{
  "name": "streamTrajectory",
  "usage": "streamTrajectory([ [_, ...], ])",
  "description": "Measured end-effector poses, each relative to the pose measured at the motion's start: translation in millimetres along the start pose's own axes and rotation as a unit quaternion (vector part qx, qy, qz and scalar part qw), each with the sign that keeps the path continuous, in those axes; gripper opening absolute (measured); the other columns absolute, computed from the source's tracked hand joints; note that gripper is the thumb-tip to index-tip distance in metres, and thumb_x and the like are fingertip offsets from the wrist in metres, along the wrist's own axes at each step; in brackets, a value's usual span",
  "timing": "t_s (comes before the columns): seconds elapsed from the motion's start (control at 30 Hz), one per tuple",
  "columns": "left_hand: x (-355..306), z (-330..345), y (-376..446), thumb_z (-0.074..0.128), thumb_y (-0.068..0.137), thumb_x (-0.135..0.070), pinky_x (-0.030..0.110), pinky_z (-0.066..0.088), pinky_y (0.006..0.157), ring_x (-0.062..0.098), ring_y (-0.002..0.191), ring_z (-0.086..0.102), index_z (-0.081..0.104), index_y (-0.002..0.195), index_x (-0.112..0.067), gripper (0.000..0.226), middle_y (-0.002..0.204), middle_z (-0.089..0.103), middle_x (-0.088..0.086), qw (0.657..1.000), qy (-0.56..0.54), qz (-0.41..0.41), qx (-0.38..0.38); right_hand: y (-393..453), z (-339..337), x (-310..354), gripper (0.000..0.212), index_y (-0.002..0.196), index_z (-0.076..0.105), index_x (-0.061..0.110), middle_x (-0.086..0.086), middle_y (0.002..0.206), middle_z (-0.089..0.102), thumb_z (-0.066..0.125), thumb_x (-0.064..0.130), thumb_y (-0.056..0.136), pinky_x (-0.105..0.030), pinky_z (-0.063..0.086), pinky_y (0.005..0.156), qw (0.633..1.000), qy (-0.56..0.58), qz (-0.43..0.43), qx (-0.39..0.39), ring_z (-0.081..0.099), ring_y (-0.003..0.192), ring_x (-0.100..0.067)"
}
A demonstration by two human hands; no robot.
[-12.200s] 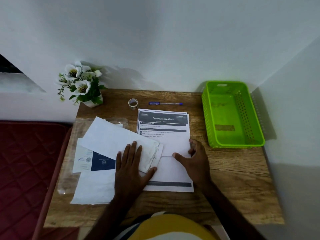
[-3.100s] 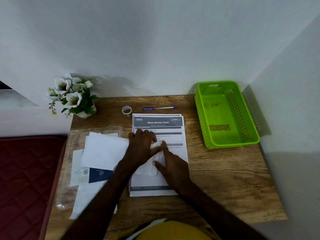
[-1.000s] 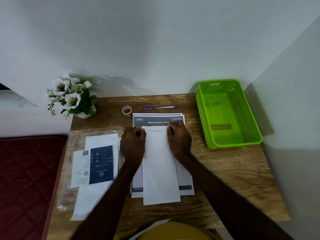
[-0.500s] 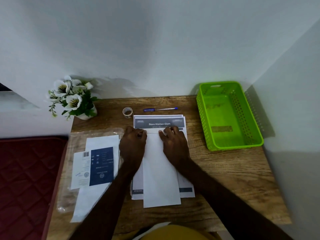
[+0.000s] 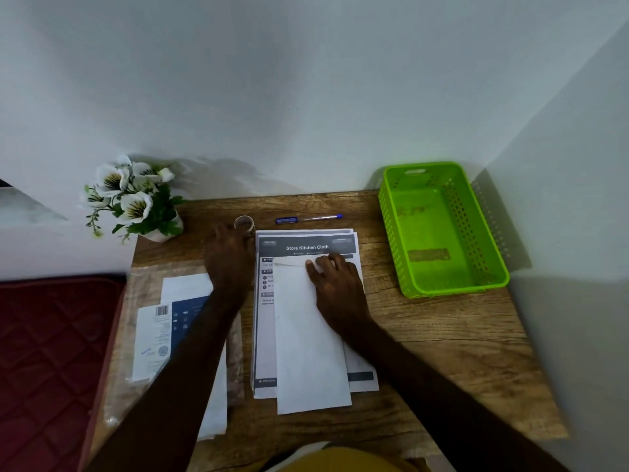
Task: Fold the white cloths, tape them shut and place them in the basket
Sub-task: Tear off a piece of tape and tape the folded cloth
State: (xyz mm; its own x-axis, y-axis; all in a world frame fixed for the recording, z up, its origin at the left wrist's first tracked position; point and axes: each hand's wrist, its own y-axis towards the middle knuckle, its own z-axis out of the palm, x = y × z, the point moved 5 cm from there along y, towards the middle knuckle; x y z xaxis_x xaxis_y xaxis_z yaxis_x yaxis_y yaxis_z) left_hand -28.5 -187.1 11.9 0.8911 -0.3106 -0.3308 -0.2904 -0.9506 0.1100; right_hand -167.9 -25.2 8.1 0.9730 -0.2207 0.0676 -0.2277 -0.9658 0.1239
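Observation:
A white cloth [image 5: 308, 338], folded into a long narrow strip, lies lengthwise on the printed instruction sheets [image 5: 306, 247] in the middle of the wooden table. My right hand [image 5: 335, 282] presses flat on the strip's far end, fingers spread. My left hand [image 5: 229, 255] is off the cloth and reaches to the far left, its fingertips at the small tape roll [image 5: 244, 223], which stands on the table; the hand is blurred. The green basket [image 5: 388, 229] sits empty at the far right. More white cloth [image 5: 185, 287] lies at the left.
A blue-and-white package card [image 5: 158, 335] and a clear plastic bag [image 5: 235, 362] lie under my left forearm. A pen [image 5: 308, 218] lies behind the sheets. A pot of white flowers [image 5: 136, 202] stands at the far left corner. A red mattress [image 5: 51, 352] borders the table's left side.
My left hand has left the cloth's far end and moved up-left to the tape roll. My right hand stays on the cloth, shifted slightly toward the middle.

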Motion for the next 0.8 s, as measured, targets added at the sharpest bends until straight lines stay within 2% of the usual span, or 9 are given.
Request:
streamTrajectory([
  [0.27, 6, -4, 3, 0.051, 0.106, -0.031, 0.045, 0.053, 0.083, 0.035, 0.107, 0.061, 0.064, 0.131, -0.016, 0.032, 0.127, 0.059, 0.018, 0.999, -0.044, 0.014, 0.018, -2, 1, 0, 0.040, 0.127, 0.069, 0.007, -0.014, 0.118, 0.070, 0.068, 0.008, 0.087, -0.044, 0.056, 0.087, 1.000, 0.000, 0.001, -0.004, 0.064, 0.116, -0.039],
  [0.37, 8, -11, -4, 0.051, 0.106, -0.039, 0.045, 0.052, 0.085, 0.033, 0.107, 0.063, 0.067, 0.128, -0.013, 0.037, 0.125, 0.063, 0.016, 0.990, -0.139, -0.015, 0.013, -2, 1, 0, 0.041, 0.125, 0.070, 0.007, -0.014, 0.116, 0.070, 0.071, 0.008, 0.084, -0.042, 0.056, 0.086, 1.000, 0.001, 0.002, -0.011, 0.065, 0.114, -0.038],
  [0.4, 9, -14, -8, 0.053, 0.105, -0.041, 0.044, 0.053, 0.086, 0.031, 0.108, 0.064, 0.067, 0.127, -0.013, 0.039, 0.123, 0.064, 0.014, 0.979, -0.200, -0.036, 0.024, -2, 1, 0, 0.041, 0.125, 0.070, 0.008, -0.013, 0.116, 0.070, 0.072, 0.008, 0.084, -0.042, 0.056, 0.086, 1.000, 0.002, 0.003, -0.012, 0.065, 0.113, -0.038],
  [0.47, 1, -22, -20, 0.058, 0.103, -0.039, 0.049, 0.058, 0.088, 0.026, 0.104, 0.069, 0.070, 0.121, -0.014, 0.033, 0.117, 0.070, 0.009, 0.932, -0.352, -0.061, 0.059, -1, 0, -1, 0.041, 0.125, 0.071, 0.009, -0.012, 0.117, 0.070, 0.072, 0.009, 0.084, -0.041, 0.055, 0.087, 1.000, 0.004, 0.007, -0.008, 0.065, 0.114, -0.037],
  [0.53, -11, -31, -34, 0.060, 0.103, -0.034, 0.049, 0.062, 0.082, 0.021, 0.097, 0.074, 0.071, 0.117, -0.014, 0.027, 0.109, 0.076, 0.004, 0.893, -0.437, -0.053, 0.092, 0, -1, 0, 0.041, 0.126, 0.070, 0.009, -0.013, 0.119, 0.070, 0.070, 0.009, 0.086, -0.042, 0.054, 0.089, 1.000, 0.015, 0.011, -0.001, 0.064, 0.116, -0.037],
  [0.63, -23, -41, -54, 0.059, 0.103, -0.033, 0.038, 0.062, 0.071, 0.014, 0.090, 0.073, 0.072, 0.118, -0.019, 0.024, 0.105, 0.077, -0.003, 0.878, -0.461, -0.050, 0.120, 2, -3, -2, 0.042, 0.128, 0.069, 0.006, -0.016, 0.122, 0.067, 0.069, 0.008, 0.086, -0.046, 0.054, 0.094, 0.998, 0.059, 0.022, 0.007, 0.059, 0.122, -0.040],
  [0.7, -26, -44, -65, 0.059, 0.102, -0.033, 0.035, 0.062, 0.069, 0.014, 0.093, 0.072, 0.071, 0.121, -0.018, 0.027, 0.109, 0.076, -0.004, 0.871, -0.472, -0.063, 0.119, 3, -9, -2, 0.039, 0.128, 0.069, 0.005, -0.018, 0.124, 0.066, 0.068, 0.008, 0.089, -0.048, 0.052, 0.098, 0.993, 0.111, 0.037, 0.011, 0.056, 0.124, -0.040],
  [0.8, -30, -47, -79, 0.056, 0.104, -0.028, 0.032, 0.062, 0.072, 0.017, 0.100, 0.071, 0.069, 0.127, -0.012, 0.031, 0.118, 0.073, 0.001, 0.865, -0.479, -0.084, 0.120, 2, -29, -2, 0.029, 0.123, 0.072, 0.005, -0.015, 0.121, 0.069, 0.066, 0.009, 0.094, -0.042, 0.052, 0.097, 0.971, 0.218, 0.084, -0.056, 0.060, 0.119, -0.034],
])
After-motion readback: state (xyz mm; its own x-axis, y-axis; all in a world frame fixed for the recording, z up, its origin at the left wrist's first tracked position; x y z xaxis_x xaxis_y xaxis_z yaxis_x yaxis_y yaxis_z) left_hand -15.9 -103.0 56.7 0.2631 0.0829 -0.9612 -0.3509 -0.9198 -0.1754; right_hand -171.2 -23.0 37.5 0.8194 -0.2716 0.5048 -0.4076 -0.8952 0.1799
